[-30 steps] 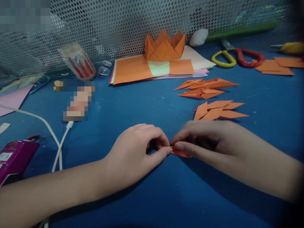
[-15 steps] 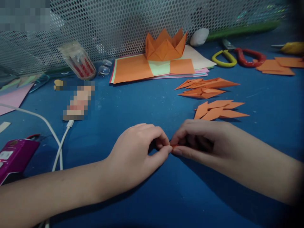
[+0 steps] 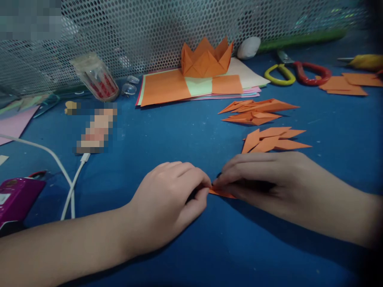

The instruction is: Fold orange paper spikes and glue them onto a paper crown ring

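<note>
A small folded piece of orange paper [image 3: 221,193] lies low over the blue table, mostly covered by my fingers. My left hand [image 3: 176,195] is closed, its fingertips on the paper's left end. From the other side my right hand [image 3: 263,175] pinches the same paper, fingers and thumb drawn together. Just beyond the right hand is a group of flat folded orange pieces [image 3: 269,139]. Behind these lie several pointed orange folded pieces [image 3: 257,109].
An orange paper crown [image 3: 206,59] stands on stacked coloured sheets [image 3: 164,89] before a perforated metal panel [image 3: 143,32]. Scissors [image 3: 312,73] and orange paper squares [image 3: 344,85] lie back right. At left are a jar [image 3: 97,77], a white cable [image 3: 72,183] and a purple box [image 3: 22,195].
My right fingers have slid slightly right and closed more along the paper, and more of its orange edge shows. The left thumb has drawn back a little. The view has shifted slightly.
</note>
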`<move>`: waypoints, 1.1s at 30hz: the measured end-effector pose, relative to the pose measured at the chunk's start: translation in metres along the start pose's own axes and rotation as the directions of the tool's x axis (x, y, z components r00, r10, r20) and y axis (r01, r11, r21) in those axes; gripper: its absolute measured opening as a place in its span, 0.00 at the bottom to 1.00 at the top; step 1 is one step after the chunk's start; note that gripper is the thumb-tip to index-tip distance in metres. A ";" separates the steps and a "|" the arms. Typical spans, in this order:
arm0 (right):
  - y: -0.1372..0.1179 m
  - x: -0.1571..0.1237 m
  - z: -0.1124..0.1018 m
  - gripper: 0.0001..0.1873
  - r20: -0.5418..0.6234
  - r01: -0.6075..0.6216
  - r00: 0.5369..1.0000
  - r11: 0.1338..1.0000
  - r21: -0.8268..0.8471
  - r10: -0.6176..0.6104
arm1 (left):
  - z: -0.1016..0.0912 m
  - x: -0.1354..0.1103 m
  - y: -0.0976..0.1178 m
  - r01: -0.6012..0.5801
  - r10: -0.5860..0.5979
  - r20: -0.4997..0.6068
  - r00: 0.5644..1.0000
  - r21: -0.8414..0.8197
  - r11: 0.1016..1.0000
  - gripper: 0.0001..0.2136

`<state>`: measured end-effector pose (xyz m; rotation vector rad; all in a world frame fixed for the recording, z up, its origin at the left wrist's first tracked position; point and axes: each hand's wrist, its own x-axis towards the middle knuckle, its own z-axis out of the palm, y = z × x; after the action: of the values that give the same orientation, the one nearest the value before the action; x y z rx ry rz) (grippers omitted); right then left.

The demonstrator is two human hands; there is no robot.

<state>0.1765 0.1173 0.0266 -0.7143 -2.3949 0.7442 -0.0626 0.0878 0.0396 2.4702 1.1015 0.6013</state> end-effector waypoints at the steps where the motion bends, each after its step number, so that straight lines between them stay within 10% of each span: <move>1: 0.000 -0.001 0.001 0.10 -0.012 0.035 0.999 0.999 -0.034 -0.035 | -0.001 0.000 0.000 0.005 -0.005 0.009 1.000 -0.001 1.000 0.07; 8: -0.002 0.000 0.004 0.13 -0.053 0.032 0.998 0.997 -0.075 -0.036 | -0.002 0.001 -0.001 0.003 -0.003 0.025 1.000 0.007 1.000 0.06; 19: -0.003 -0.004 0.000 0.23 0.081 0.189 0.981 0.946 -0.264 -0.173 | -0.012 0.001 0.001 -0.404 0.385 0.140 0.912 0.462 0.789 0.20; 33: 0.001 -0.001 -0.002 0.23 0.072 0.141 0.989 0.971 -0.193 -0.129 | -0.019 -0.002 -0.002 -0.443 0.425 0.157 0.891 0.496 0.746 0.22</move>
<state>0.1790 0.1180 0.0267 -0.6055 -2.5668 0.4824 -0.0750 0.0908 0.0540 3.2502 0.7290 0.4116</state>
